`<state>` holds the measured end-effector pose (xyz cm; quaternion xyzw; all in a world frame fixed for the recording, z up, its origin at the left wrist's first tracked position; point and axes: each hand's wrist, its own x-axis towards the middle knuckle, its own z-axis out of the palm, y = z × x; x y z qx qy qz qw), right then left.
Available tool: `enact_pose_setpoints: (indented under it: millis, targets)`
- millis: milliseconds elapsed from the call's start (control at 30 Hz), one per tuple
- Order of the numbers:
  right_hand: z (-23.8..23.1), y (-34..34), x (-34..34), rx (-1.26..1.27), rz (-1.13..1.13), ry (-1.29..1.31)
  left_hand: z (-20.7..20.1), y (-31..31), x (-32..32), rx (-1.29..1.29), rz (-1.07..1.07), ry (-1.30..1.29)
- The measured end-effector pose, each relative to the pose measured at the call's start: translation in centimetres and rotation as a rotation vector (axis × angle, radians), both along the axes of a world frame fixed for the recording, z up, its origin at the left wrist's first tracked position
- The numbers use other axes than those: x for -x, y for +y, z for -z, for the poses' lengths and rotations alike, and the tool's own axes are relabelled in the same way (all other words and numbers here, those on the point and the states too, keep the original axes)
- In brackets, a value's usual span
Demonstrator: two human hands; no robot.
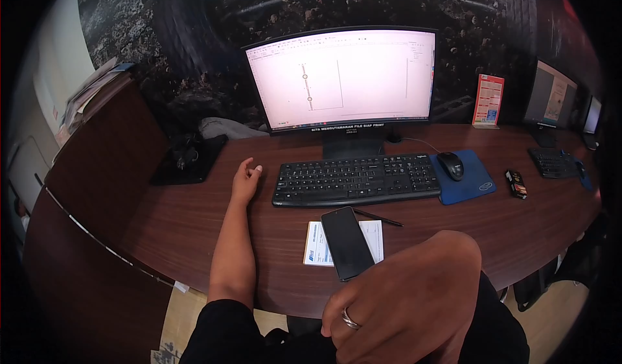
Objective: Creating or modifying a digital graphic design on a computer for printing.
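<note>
Head view is showing the keyboard [356,180] running lengthwise rightward from the nearer left hand [245,184], fingers [247,163] slightly apart; whether the right hand [414,293] is gripping anything, I cannot tell.

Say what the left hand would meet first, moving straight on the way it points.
Across the desk, the left hand would probably meet the grey shape at the back edge, just left of the monitor; depth is unclear, so it might brush the monitor instead.
</note>
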<state>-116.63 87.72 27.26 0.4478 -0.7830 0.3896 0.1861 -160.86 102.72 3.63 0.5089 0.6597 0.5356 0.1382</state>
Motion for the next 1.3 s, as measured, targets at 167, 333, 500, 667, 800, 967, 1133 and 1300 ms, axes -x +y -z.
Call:
enact_pose_setpoints:
  millis: [167, 333, 500, 667, 800, 967, 1133, 1300]
  targets:
    - [0.6, -0.5, 0.8, 0.056, -0.032, 0.114, 0.0, -0.2, 0.2, -0.001, 0.001, -0.013]
    - [0.6, -0.3, 0.9, 0.014, -0.029, 0.113, -0.2, -0.2, -0.1, 0.017, -0.003, -0.019]
    - [0.6, -0.3, 1.0, 0.018, -0.017, 0.158, -0.3, -0.3, 0.0, 0.024, 0.006, -0.039]
    - [1.0, -0.5, 0.8, 0.059, -0.002, 0.138, -0.4, -0.3, -0.4, 0.02, -0.006, -0.015]
    - [0.5, -0.2, 0.9, 0.015, -0.012, 0.131, -0.1, -0.4, 0.2, 0.005, 0.0, -0.022]
    - [2.0, -1.1, 1.3, 0.209, 0.04, 0.255, 0.1, 0.1, 0.1, 0.002, 0.002, -0.009]
    - [0.8, -0.2, 1.2, 0.044, -0.029, 0.13, 0.2, -0.1, 0.3, -0.007, -0.006, 0.012]
    - [1.3, -0.7, 1.3, 0.086, -0.012, 0.158, 0.5, -0.4, 1.1, -0.017, 0.008, -0.012]
